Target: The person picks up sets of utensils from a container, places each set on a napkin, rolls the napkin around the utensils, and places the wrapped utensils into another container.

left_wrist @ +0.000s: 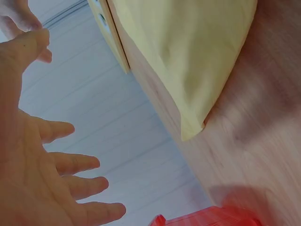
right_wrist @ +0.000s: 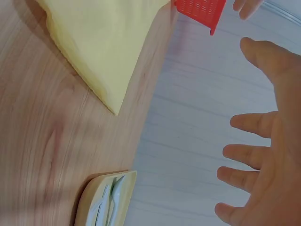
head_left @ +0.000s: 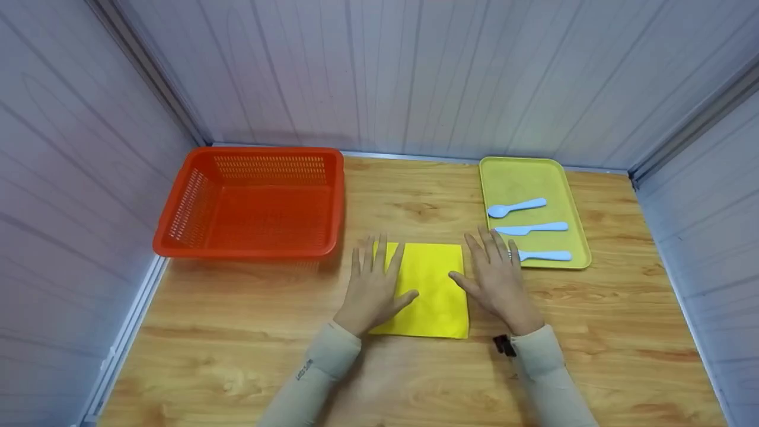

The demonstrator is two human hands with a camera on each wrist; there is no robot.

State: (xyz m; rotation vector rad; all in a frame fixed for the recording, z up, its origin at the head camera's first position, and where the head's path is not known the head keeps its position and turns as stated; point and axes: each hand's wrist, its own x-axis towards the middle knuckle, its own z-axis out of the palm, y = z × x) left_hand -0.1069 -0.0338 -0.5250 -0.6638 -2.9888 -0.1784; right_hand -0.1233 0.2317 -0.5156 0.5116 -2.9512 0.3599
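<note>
A folded yellow cloth lies flat on the wooden table in front of me. My left hand, fingers straight and spread, is over its left edge. Just off the right edge, my right hand is likewise spread, its thumb at the cloth's border. Both wrist views show the palms raised off the cloth, holding nothing. The right fingertips overlap the near-left corner of a yellow tray in the head view. On it lie a pale blue spoon, a knife and a third utensil, its head hidden by the hand.
An orange-red slotted plastic basket stands at the back left, with nothing seen inside. Pale panel walls enclose the table at the back and both sides. Bare wood shows between basket and tray.
</note>
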